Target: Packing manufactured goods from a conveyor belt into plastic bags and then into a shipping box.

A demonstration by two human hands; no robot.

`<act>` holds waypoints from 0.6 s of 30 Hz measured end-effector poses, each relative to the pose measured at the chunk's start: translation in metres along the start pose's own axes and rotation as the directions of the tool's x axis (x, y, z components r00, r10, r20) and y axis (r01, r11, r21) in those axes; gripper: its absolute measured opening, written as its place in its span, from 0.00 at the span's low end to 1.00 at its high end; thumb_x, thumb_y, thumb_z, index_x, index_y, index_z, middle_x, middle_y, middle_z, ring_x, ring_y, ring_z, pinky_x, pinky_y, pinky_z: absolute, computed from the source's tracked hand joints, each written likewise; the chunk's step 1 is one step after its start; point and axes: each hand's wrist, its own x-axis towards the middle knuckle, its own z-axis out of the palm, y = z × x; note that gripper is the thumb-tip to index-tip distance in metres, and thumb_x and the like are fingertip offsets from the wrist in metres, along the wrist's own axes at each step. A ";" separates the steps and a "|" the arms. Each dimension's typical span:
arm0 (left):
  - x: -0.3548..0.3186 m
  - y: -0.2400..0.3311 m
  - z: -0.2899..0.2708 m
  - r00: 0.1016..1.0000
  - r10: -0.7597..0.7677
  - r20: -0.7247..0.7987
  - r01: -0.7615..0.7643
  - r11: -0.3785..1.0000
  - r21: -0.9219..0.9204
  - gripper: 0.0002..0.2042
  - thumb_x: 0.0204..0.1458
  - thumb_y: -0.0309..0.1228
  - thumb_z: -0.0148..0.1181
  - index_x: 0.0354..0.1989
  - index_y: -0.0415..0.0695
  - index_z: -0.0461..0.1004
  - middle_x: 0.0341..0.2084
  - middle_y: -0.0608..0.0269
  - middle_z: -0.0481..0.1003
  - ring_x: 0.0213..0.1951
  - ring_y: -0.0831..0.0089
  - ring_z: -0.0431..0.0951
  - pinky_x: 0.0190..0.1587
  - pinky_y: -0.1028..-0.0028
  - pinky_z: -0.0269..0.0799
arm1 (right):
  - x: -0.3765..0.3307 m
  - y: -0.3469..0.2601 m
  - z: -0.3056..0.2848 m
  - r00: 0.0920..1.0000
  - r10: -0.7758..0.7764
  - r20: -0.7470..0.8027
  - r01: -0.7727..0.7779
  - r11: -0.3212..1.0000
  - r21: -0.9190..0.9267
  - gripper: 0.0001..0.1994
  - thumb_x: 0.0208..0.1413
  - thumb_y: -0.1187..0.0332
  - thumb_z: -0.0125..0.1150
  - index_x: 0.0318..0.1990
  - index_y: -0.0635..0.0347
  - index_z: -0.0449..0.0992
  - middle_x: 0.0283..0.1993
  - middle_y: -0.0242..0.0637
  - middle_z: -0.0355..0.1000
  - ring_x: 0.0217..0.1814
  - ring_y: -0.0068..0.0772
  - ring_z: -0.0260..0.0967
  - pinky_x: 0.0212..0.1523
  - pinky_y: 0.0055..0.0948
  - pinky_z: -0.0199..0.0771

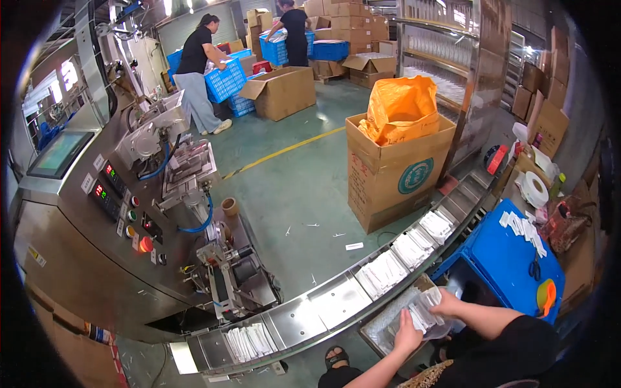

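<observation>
My two bare hands are closed around one load: my left hand grips its lower-left end, thumb uppermost, and my right hand curls over its upper-right end. Between them is a bundle of slim white paper-like packets with clear, thin plastic about it, held just on my side of the conveyor. The bundle as a whole stretches from my left hand up and rightward to my right; which way the single packets point within it, I cannot tell. Just beneath lies a shallow, brown-edged open box with crumpled translucent plastic in it. Beyond that curves a shiny steel conveyor split into compartments. Three neighbouring ones hold white packet piles, their long axes lying across the track; another pile, further left, lies likewise crosswise. To my right, a blue plastic surface carries loose white packets, black-handled scissors and a yellow-orange ring-shaped roll. Across the conveyor stands a tall brown cardboard carton with a bright orange plastic bag in its mouth, and, to the left, a grey steel machine. Farther off, two people handle blue slatted plastic crates
</observation>
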 end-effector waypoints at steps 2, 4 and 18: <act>-0.001 -0.005 0.011 0.999 0.038 -0.034 -0.037 0.999 0.020 0.38 0.42 0.30 0.50 0.64 0.39 0.41 0.65 0.52 0.41 0.56 0.50 0.61 0.54 0.63 0.62 | 0.004 0.038 0.016 0.983 0.118 -0.138 -0.138 0.979 -0.147 0.37 0.31 0.60 0.71 0.51 0.65 0.62 0.48 0.46 0.69 0.49 0.39 0.68 0.51 0.32 0.66; 0.002 0.004 0.011 0.994 0.086 -0.063 -0.083 0.996 0.044 0.38 0.42 0.30 0.50 0.64 0.39 0.40 0.65 0.53 0.41 0.55 0.49 0.62 0.52 0.62 0.64 | 0.040 0.104 0.033 0.937 0.116 -0.329 -0.267 0.847 -0.460 0.43 0.29 0.55 0.72 0.53 0.67 0.59 0.50 0.52 0.66 0.52 0.46 0.66 0.53 0.34 0.65; -0.014 0.010 0.013 0.987 0.048 0.153 -0.054 0.998 0.037 0.38 0.42 0.27 0.49 0.64 0.42 0.40 0.64 0.52 0.44 0.53 0.47 0.63 0.48 0.60 0.66 | 0.009 0.069 0.044 0.939 0.311 -0.146 -0.343 0.834 -0.432 0.64 0.24 0.34 0.65 0.65 0.62 0.37 0.69 0.54 0.24 0.68 0.62 0.34 0.65 0.44 0.43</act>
